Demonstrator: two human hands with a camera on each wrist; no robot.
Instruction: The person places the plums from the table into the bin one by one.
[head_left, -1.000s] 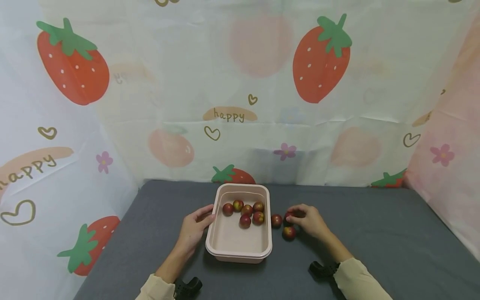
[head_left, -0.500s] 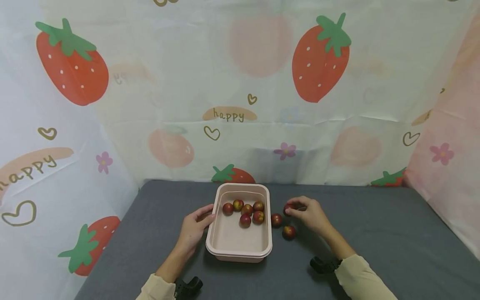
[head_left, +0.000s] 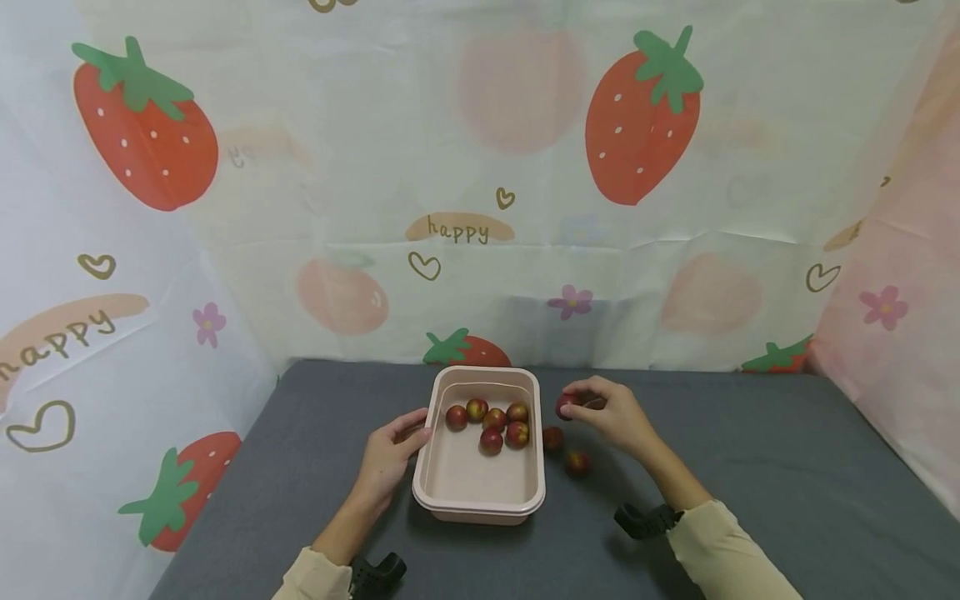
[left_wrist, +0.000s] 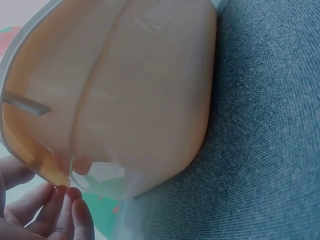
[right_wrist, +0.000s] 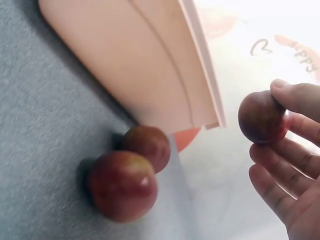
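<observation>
Between thumb and fingertips my right hand (head_left: pixel 615 417) pinches a dark red plum (right_wrist: pixel 262 117), raised off the cloth beside the box's right rim. Below it, two more plums lie on the table, one close to the box (head_left: pixel 552 440) and one nearer me (right_wrist: pixel 122 186). A pale pink plastic box (head_left: pixel 480 487) holds several red and yellow plums (head_left: pixel 491 442), grouped toward its far half. My left hand (head_left: pixel 386 457) grips the box's left rim; in the left wrist view its fingertips (left_wrist: pixel 75 195) meet the edge.
Dark grey cloth (head_left: pixel 705 433) covers the table. A light curtain (head_left: pixel 375 192) printed with strawberries stands behind it and along both sides. Black wrist cameras (head_left: pixel 378 575) hang below both forearms, close above the cloth.
The right hand has lifted its plum from beside the other two, moving it up and leftward toward the box. The left hand and the box have stayed put.
</observation>
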